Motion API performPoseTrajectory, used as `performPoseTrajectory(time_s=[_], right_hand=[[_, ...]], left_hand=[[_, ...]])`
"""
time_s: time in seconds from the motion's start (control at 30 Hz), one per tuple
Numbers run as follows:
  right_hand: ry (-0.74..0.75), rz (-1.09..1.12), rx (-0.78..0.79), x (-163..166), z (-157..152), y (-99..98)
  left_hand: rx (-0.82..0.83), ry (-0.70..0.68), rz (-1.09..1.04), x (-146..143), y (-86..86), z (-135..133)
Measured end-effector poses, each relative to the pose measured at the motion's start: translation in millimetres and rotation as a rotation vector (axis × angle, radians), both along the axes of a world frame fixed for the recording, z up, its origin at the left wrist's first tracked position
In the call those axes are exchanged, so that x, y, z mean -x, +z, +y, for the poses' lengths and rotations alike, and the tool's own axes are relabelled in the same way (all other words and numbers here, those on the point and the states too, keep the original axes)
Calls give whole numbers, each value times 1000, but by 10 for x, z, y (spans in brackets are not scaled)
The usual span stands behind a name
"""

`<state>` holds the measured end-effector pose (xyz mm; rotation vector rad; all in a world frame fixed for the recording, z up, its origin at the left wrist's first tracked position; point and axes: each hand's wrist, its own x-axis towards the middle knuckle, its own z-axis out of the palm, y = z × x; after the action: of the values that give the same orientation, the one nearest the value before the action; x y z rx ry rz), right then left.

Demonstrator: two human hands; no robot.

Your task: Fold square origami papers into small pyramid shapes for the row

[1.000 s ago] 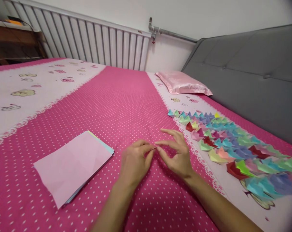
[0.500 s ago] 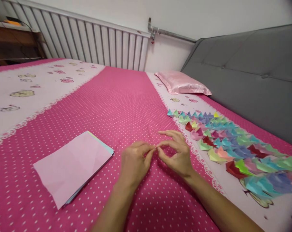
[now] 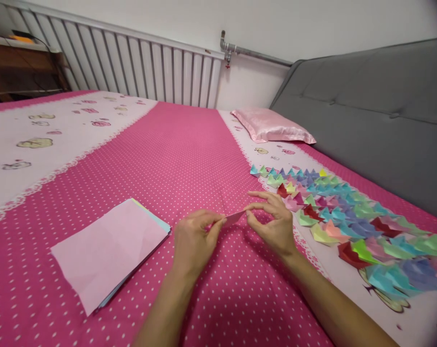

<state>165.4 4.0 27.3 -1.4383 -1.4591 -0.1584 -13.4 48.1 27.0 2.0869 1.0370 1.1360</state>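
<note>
Between my two hands is a small folded piece of pink paper [image 3: 234, 218], held just above the bedspread. My left hand [image 3: 196, 241] pinches its left end between thumb and forefinger. At its right end, my right hand [image 3: 274, 224] grips with thumb and forefinger while the other fingers stretch forward. Left of my hands lies a stack of paper sheets [image 3: 110, 253], with a pink sheet on top and blue and yellow edges showing. Rows of folded paper boats [image 3: 334, 212] in many colours stand to the right of my right hand.
The polka-dot bedspread [image 3: 175, 149] spreads under everything. A pink pillow [image 3: 272, 126] lies by the grey headboard [image 3: 377, 111] at the back right. A white radiator [image 3: 139, 62] and a grey pipe [image 3: 254, 52] run along the wall. A wooden table [image 3: 21, 67] stands at the far left.
My hands have moved apart, the left to the left and the right to the right. More of the pink paper now shows between them.
</note>
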Motion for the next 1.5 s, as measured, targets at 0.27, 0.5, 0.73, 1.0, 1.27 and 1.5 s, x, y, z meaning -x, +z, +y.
performPoseTrajectory(time_s=[0.27, 0.5, 0.73, 1.0, 1.27, 1.5], right_hand=[[371, 499, 240, 22, 1, -25], [443, 581, 405, 121, -16, -15], [450, 524, 428, 147, -49, 33], [404, 502, 391, 156, -41, 18], [304, 608, 306, 77, -29, 16], [308, 188, 351, 196, -94, 57]], left_hand=[[229, -28, -85, -11, 68, -10], [416, -130, -182, -79, 69, -53], [333, -70, -95, -89, 39, -61], [309, 64, 9, -48, 98, -54], [302, 159, -54, -3, 103, 4], [236, -142, -172, -111, 106, -97]])
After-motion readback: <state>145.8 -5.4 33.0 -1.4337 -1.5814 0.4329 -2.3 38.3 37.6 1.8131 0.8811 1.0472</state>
